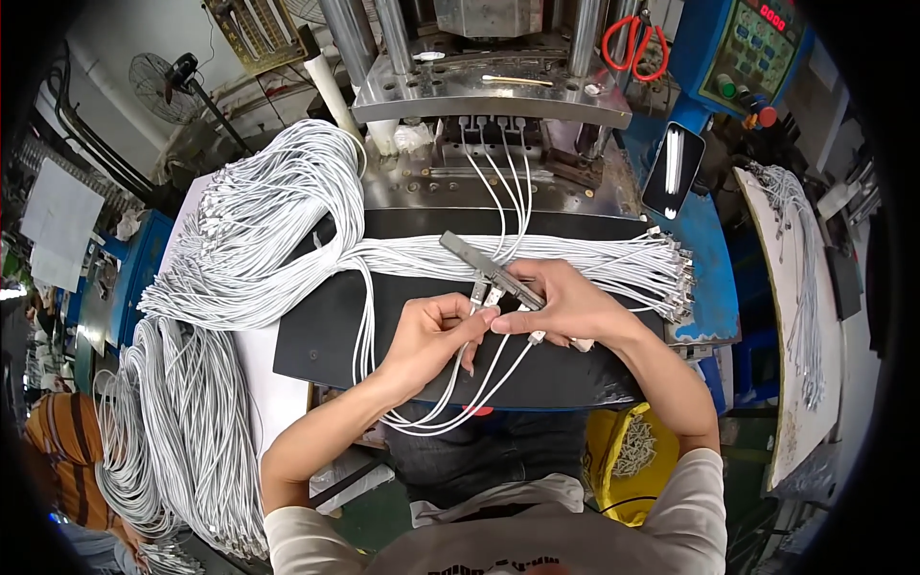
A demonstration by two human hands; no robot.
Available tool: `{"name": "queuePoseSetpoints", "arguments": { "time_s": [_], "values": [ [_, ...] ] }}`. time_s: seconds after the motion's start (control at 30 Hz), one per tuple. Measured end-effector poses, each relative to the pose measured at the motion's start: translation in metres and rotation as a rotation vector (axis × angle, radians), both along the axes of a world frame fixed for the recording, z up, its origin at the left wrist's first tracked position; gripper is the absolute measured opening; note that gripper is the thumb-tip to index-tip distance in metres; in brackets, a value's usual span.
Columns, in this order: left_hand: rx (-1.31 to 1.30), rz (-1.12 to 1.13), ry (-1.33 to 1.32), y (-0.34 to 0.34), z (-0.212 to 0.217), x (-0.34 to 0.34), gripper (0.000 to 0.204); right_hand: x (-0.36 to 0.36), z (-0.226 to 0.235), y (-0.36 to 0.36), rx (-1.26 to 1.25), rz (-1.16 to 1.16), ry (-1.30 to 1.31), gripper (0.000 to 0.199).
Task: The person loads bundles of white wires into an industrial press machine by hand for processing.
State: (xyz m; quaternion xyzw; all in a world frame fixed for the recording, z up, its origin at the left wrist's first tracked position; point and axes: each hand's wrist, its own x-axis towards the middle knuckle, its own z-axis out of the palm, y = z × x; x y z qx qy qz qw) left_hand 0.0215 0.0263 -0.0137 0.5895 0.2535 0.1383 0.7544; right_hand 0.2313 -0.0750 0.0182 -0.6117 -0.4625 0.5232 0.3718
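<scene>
My right hand is closed around a grey metal bar, which slants down from upper left to lower right. Small silver plug ends of white cables sit along the bar's lower side. A cable plug is pinched between the thumb and fingers of my left hand, right at the bar, and my two thumbs nearly meet. From these plugs the white cables loop down over the black work surface's front edge. Just beyond my hands lies a long bundle of white cables, its metal plug ends fanned out at the right.
Ahead stands a metal press, with several white cables running from its lower block. More cable bundles heap at the left. At the right are a phone, a control box and red-handled scissors. A yellow bag hangs below.
</scene>
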Motion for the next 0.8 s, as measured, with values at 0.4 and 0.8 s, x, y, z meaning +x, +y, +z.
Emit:
{"name": "queuePoseSetpoints", "arguments": {
  "time_s": [0.4,0.8],
  "values": [
    [0.032,-0.02,-0.003,-0.004,-0.006,-0.002,0.027,0.002,0.002,0.0,-0.041,0.055,-0.028,0.037],
    [-0.079,-0.039,0.019,0.003,0.005,-0.003,0.037,0.013,-0.006,0.0,0.123,0.112,-0.297,0.043]
  ]
}}
